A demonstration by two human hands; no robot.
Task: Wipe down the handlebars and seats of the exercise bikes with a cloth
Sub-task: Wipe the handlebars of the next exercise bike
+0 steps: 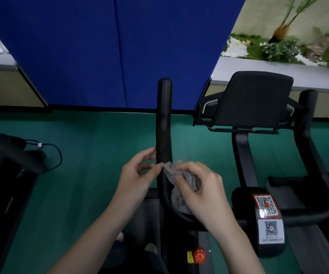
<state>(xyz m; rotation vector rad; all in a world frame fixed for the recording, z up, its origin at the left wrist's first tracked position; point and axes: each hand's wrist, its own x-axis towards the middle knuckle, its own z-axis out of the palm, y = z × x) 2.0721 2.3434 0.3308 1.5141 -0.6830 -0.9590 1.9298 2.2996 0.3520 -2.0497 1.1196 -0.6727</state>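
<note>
A black left handlebar (164, 119) of the exercise bike rises up the middle of the view. My right hand (203, 186) grips a crumpled grey cloth (181, 176) and presses it against the bar's lower part on its right side. My left hand (138, 175) is at the bar's left side, fingertips touching the bar and the cloth's edge. The right handlebar (310, 155) curves up at the right. The bike's console (252, 99) stands between the two bars. The seat is out of view.
A blue partition (120, 46) stands just beyond the bike on green floor (92, 139). A red knob (198, 256) sits low on the frame, QR stickers (266, 205) on the stem. Another black machine (7, 167) and a cable (55, 155) lie left. A planter ledge (278, 70) is back right.
</note>
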